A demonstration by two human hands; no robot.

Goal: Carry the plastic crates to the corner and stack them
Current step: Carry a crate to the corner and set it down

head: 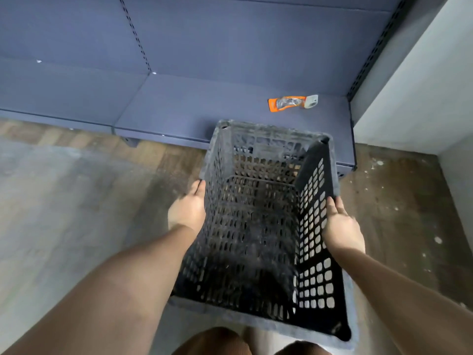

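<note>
A dark, perforated plastic crate (258, 226) sits open side up right in front of me, its far rim over the front edge of a low blue shelf base (163, 108). My left hand (188, 208) lies flat against the crate's left outer wall, fingers straight and pointing forward. On the other side, my right hand (341, 226) presses the right rim and wall, its fingers also straight. The crate is empty inside. I cannot tell whether it rests on the floor or hangs between my hands.
Blue shelving backs (230, 42) rise behind the base, with an orange packet (291, 103) lying on it. A pale wall (419, 93) closes the corner on the right. The worn floor (64, 201) spreads to the left and right of the crate.
</note>
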